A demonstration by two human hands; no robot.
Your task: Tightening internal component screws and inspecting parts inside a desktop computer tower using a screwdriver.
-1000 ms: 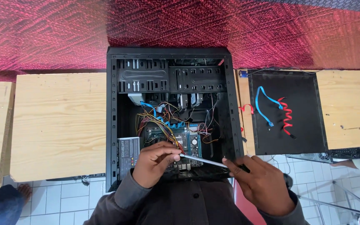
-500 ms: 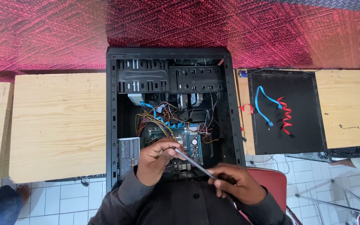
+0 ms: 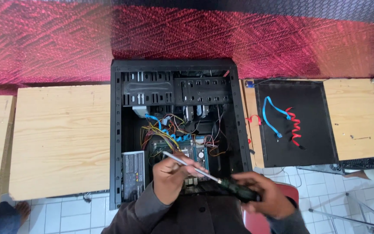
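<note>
An open black computer case [image 3: 117, 130] lies flat on a wooden table, showing drive bays, coloured wires [image 3: 165, 130] and a circuit board. My right hand [image 3: 267, 193] grips the dark handle of a screwdriver [image 3: 191, 167] at the case's near right corner. The metal shaft runs up-left, its tip over the board by the wires. My left hand [image 3: 169, 177] rests over the near part of the board, with fingers pinching the shaft near its middle.
A black side panel [image 3: 312, 147] lies on the table to the right, with a blue cable [image 3: 271, 117] and a red cable [image 3: 295, 125] on it. Wooden tabletop [image 3: 61, 138] extends left. A red chair seat [image 3: 256, 221] and white floor tiles show below.
My right hand has drawn in toward my body and left, along with the screwdriver handle. The shaft now points more steeply into the case. My left hand stays on the shaft.
</note>
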